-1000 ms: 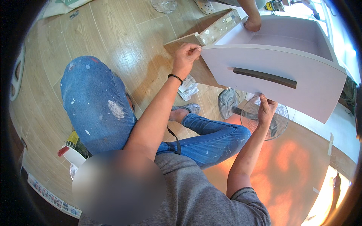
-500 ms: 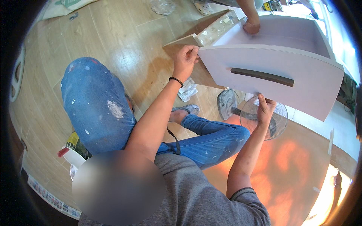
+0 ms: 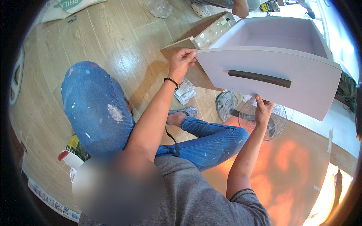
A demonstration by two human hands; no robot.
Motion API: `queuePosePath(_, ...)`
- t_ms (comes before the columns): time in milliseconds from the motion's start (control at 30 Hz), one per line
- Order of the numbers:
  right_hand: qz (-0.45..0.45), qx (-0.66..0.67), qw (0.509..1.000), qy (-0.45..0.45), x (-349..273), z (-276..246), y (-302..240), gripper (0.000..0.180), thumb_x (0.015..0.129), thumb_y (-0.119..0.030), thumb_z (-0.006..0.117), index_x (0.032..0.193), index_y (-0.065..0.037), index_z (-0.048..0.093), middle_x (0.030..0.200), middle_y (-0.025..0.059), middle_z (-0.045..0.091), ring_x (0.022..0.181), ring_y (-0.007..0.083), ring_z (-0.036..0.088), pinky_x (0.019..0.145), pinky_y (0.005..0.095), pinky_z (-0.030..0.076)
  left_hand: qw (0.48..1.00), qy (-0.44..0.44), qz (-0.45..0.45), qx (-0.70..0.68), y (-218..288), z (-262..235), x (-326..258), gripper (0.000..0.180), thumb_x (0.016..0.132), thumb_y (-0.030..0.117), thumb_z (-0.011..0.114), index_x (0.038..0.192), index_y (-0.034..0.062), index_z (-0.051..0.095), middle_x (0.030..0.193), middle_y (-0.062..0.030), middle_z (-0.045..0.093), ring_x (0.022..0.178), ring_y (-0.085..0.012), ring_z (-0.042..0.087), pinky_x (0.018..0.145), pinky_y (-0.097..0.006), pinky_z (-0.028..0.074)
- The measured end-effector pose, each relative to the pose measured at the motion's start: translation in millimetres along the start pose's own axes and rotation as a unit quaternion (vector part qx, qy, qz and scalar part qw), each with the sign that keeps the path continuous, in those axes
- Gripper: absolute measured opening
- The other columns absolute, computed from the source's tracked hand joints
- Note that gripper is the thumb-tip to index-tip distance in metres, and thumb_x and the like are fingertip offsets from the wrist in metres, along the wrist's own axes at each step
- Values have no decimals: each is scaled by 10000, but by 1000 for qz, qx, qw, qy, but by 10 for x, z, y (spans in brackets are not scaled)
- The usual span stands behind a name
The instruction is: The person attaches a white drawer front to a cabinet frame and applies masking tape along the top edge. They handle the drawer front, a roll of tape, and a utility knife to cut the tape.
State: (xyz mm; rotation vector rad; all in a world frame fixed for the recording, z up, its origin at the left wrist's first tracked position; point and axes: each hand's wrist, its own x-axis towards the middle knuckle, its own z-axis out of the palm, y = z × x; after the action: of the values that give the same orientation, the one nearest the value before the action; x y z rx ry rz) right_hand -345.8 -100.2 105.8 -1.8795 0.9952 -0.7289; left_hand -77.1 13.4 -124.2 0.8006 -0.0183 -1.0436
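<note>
The left hand (image 3: 183, 63) is mostly closed, thumb and fingers pinched together at the upper left corner of a drawer; exactly how the fingertips meet the edge is hard to make out. The right hand (image 3: 263, 109) is partly closed on the drawer's lower edge, thumb on the front face, the other fingers largely hidden behind it.

Wood-look floor (image 3: 113, 41) spreads across the left and top, bending into the dark rim. A brown sheet (image 3: 286, 180) covers the lower right, patched with orange light and cut off by the rim. The pale lilac drawer (image 3: 316, 88) is at the upper right, tilted, its front toward the person; that front conceals the underside and part of the inside. Below, a mesh-guarded fan (image 3: 279, 120) is partly covered by the right hand. Behind the drawer's left side is a paint-spotted wooden board (image 3: 215, 34), partly blocked from sight. A dark bar handle (image 3: 260, 78) crosses the drawer's front. Folded papers (image 3: 184, 92) lie beyond the left wrist. At the top, a co-worker's hand (image 3: 240, 9) is near the drawer's far left corner; its fingers are unclear. A dark beaded bracelet (image 3: 171, 82) circles the left wrist.
</note>
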Motion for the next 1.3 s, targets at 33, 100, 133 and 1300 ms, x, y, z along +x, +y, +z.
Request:
queuePosePath(33, 0, 5, 1000, -2, -2, 3, 3, 207, 850, -72, 854, 1016, -25, 742, 990, 36, 733, 918, 147, 667, 871, 315, 510, 1000, -2, 9, 5, 2, 5, -2, 167, 997, 164, 708, 1126, 63, 745, 999, 0, 712, 890, -103, 651, 778, -264, 549)
queuePosePath(100, -2, 12, 1000, -5, -10, -3, 9, 205, 850, -68, 853, 1016, -20, 742, 994, 40, 734, 923, 148, 669, 875, 318, 512, 999, -8, 35, 28, 2, 17, -11, 172, 995, 159, 709, 1127, 56, 748, 1013, 2, 708, 900, -107, 649, 789, -271, 542)
queuePosePath(133, -4, 14, 1000, -6, -5, -2, 8, 204, 851, -65, 852, 1017, -19, 743, 996, 41, 735, 927, 148, 670, 878, 319, 513, 997, -11, 53, 47, -7, 14, -3, 176, 996, 155, 705, 1133, 52, 746, 1026, 2, 703, 911, -111, 648, 802, -277, 538)
queuePosePath(1300, -15, -2, 1000, -12, 6, -77, 65, 220, 855, -49, 846, 1045, -32, 737, 1020, 31, 728, 970, 136, 656, 911, 313, 501, 767, -4, 412, 492, 189, -92, 11, 89, 923, 125, 674, 976, 60, 642, 948, -111, 685, 943, -338, 640, 842, -449, 503)
